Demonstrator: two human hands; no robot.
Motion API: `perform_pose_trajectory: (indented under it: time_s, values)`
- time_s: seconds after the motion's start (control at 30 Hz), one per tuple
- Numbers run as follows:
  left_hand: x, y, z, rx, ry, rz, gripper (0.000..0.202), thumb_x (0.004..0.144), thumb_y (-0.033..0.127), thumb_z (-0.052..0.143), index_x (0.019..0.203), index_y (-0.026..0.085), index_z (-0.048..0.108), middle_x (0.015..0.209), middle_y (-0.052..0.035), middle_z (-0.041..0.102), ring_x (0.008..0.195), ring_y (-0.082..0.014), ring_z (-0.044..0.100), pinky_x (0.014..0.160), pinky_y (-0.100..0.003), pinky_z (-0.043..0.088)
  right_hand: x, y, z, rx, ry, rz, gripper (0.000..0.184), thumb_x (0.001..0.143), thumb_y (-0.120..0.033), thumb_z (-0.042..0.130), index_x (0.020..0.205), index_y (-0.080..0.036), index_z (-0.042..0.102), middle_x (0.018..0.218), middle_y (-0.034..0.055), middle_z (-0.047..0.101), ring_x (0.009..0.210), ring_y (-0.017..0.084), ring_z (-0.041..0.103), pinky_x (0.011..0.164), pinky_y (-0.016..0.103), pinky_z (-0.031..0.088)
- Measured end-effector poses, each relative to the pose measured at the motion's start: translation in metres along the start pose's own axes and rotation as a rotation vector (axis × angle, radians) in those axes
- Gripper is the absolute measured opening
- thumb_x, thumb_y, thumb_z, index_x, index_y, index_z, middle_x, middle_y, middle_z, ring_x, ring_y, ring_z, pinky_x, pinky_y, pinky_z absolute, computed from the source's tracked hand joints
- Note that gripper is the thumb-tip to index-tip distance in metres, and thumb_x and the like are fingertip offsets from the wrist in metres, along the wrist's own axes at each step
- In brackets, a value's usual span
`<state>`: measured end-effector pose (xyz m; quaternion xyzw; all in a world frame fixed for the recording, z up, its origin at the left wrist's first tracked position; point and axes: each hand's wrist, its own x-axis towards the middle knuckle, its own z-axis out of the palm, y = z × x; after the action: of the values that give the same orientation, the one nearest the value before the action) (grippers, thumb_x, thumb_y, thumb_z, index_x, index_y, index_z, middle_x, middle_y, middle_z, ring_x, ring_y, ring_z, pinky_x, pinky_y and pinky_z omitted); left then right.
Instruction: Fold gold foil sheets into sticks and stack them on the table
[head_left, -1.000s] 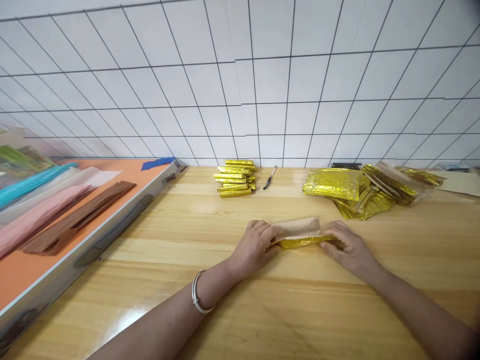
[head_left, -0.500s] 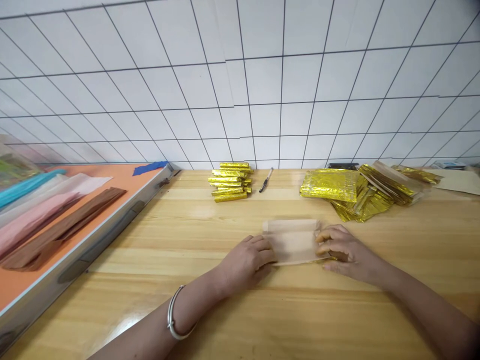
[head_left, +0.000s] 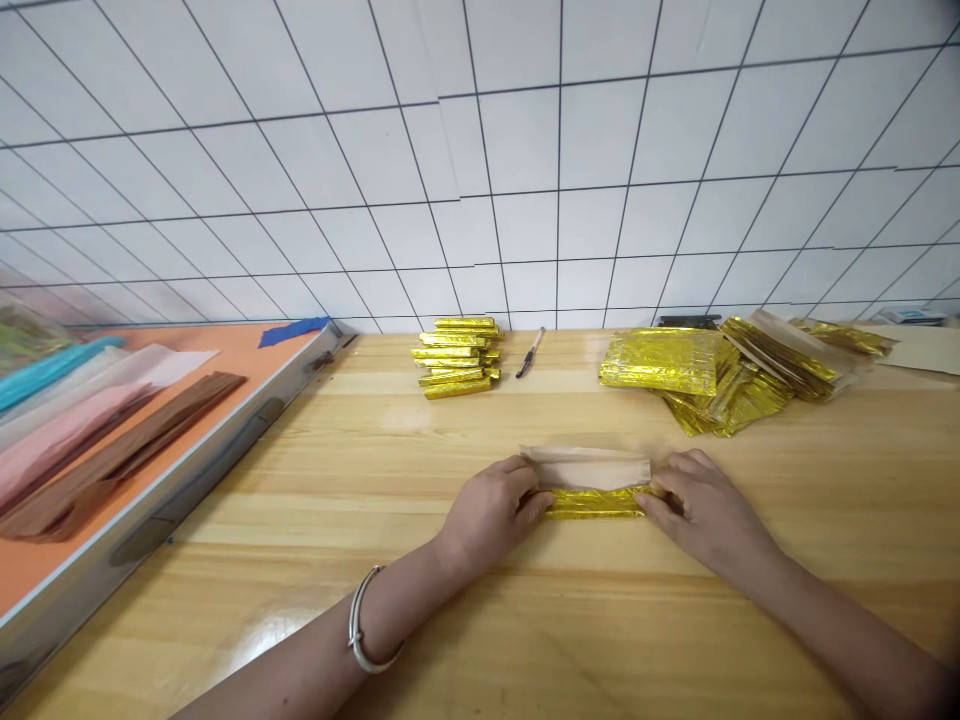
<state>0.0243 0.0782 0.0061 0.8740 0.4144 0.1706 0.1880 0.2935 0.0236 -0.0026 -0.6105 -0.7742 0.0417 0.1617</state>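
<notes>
A sheet of gold foil paper [head_left: 596,503] with a plain tan back lies on the wooden table in front of me. Its near edge is folded up, so a gold strip shows in front and the tan side behind. My left hand [head_left: 502,505] pinches the left end of the fold, thumb on the gold. At the right end, my right hand [head_left: 690,500] grips the same fold between thumb and fingers. A bangle circles my left wrist.
Behind the sheet are a stack of narrow folded gold strips [head_left: 456,358], a pen [head_left: 530,354] and a pile of gold foil sheets [head_left: 660,362]. On the left, an orange-topped board [head_left: 247,350] bears brown paper [head_left: 127,450] and other coloured papers. A tiled wall [head_left: 517,150] rises behind.
The sheet's near edge has been folded up and away from me, turning its gold side into view. Both hands have closed on the ends of the fold.
</notes>
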Motion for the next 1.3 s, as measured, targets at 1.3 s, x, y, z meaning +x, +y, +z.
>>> perform_pose_trajectory:
  time_s: [1.3]
  values:
    - [0.001,0.000,-0.018,0.066,-0.209,0.336,0.035,0.093,0.035,0.041,0.125,0.025,0.048,0.126,-0.0057,0.054,0.116,-0.0210,0.047,0.097,-0.036,0.035,0.002,0.004,0.007,-0.003,0.123,0.046,0.021,0.079,-0.033,0.059,0.093,-0.018,0.055,0.091,0.0080,0.061,0.087,0.024,0.054,0.075,0.038,0.045]
